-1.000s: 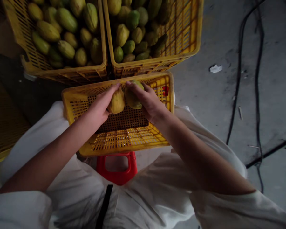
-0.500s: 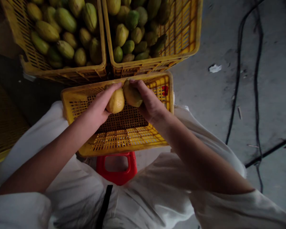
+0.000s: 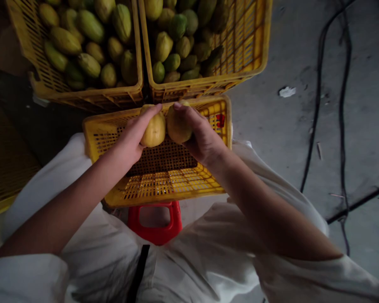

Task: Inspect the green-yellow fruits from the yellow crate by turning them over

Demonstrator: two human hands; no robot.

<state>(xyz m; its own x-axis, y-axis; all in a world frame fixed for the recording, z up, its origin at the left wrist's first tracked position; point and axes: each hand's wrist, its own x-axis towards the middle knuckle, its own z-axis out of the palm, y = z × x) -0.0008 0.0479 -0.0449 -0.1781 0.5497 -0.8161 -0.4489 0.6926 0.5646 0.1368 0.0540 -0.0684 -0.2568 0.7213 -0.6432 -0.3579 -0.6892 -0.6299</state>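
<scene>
My left hand [image 3: 134,136] is closed around a yellow papaya [image 3: 154,129], with the thumb laid along its top. Beside it, my right hand [image 3: 202,132] grips a duller yellow-green papaya [image 3: 177,126], its fingers mostly hidden beneath the fruit. A narrow gap separates the two papayas. Both are held over a yellow plastic crate [image 3: 164,195] that sits between my knees, its slatted bottom showing below the hands. A small red mark [image 3: 220,120] is on the crate's right inner wall.
Two larger yellow crates, a left one [image 3: 88,94] and a right one [image 3: 205,82], hold many green and yellow papayas just beyond. Under the near crate shows a red stool [image 3: 154,229]. Black cables [image 3: 316,105] and a white scrap [image 3: 286,91] lie on the concrete floor at right.
The papaya in my right hand has turned, showing a rounder, yellower side, and that hand has shifted slightly right. My left hand keeps its papaya nearly in place. The whole view shifts slightly.
</scene>
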